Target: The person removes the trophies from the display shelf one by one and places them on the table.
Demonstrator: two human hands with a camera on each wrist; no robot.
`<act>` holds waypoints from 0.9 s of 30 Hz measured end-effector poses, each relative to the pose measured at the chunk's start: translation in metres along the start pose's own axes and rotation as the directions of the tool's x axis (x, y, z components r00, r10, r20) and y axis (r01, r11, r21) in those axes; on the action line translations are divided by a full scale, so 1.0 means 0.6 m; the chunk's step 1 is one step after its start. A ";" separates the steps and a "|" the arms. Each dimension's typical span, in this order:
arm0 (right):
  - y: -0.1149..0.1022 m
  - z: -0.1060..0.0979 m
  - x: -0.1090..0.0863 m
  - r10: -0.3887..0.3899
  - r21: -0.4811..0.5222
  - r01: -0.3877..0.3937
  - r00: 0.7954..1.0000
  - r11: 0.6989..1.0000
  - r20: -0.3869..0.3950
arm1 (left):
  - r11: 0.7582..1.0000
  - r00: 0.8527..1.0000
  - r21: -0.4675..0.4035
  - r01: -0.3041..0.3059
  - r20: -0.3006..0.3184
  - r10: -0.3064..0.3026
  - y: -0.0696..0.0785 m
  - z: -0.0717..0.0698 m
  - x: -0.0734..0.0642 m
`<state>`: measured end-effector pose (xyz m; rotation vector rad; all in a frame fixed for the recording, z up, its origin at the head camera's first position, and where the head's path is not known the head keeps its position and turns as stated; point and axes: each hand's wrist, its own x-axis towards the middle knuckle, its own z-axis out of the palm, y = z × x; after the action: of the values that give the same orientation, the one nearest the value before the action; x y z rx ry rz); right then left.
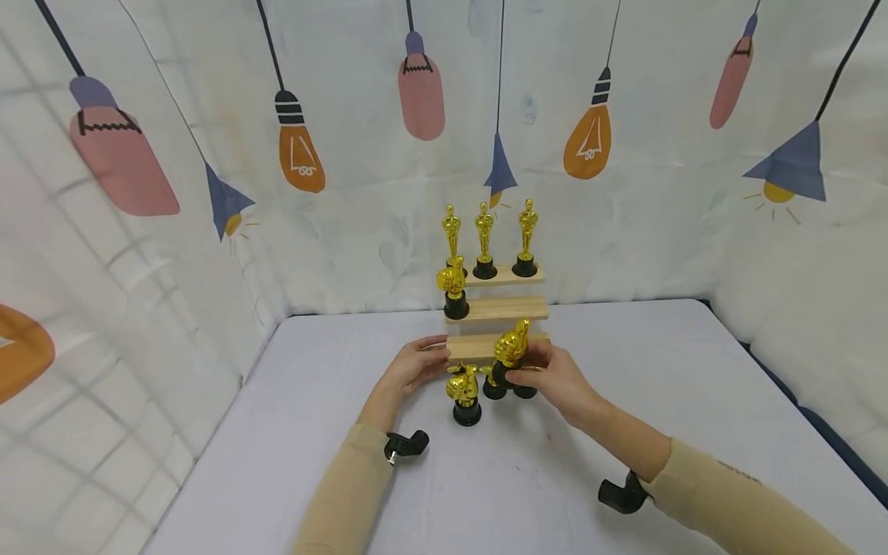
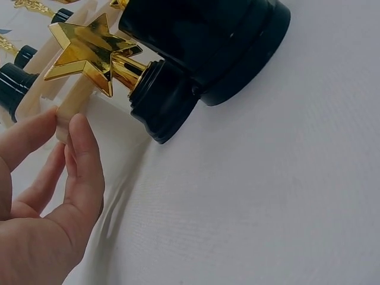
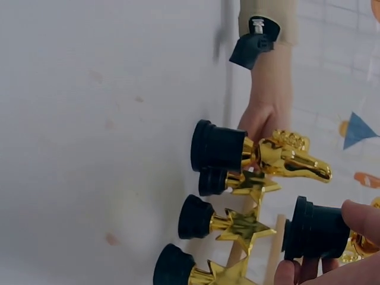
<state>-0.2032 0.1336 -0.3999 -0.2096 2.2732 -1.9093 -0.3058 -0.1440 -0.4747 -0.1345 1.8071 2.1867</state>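
My right hand (image 1: pixel 562 381) grips a gold thumbs-up trophy (image 1: pixel 512 345) by its black base (image 3: pixel 323 231), holding it up in front of the lowest step. With thumb and fingers, my left hand (image 2: pixel 53 196) pinches the left end of the lowest wooden step (image 1: pixel 472 348). Another thumbs-up trophy (image 1: pixel 463 393) stands on the table before the rack. Behind it are several gold star trophies (image 3: pixel 243 228) with black bases, partly hidden in the head view. One more thumbs-up trophy (image 1: pixel 455 289) stands at the left of the middle step (image 1: pixel 506 309).
Three gold figure trophies (image 1: pixel 484 240) stand along the top step (image 1: pixel 502 279). A white cloth covers the table (image 1: pixel 312 424). The back wall (image 1: pixel 375 254) carries printed hanging lamps.
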 end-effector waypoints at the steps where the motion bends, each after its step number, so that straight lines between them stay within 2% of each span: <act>1: 0.001 0.001 -0.002 -0.003 0.000 0.003 1.000 1.000 -0.001 | 1.000 1.000 -0.002 0.001 -0.002 -0.001 0.000 0.000 0.000; 27: 0.049 0.022 -0.019 0.015 0.005 -0.015 1.000 1.000 -0.026 | 1.000 1.000 -0.011 -0.009 0.008 0.009 -0.001 -0.001 0.004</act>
<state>-0.1893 0.1282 -0.4306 -0.1680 2.2798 -1.9215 -0.3079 -0.1440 -0.4762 -0.1194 1.7949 2.2008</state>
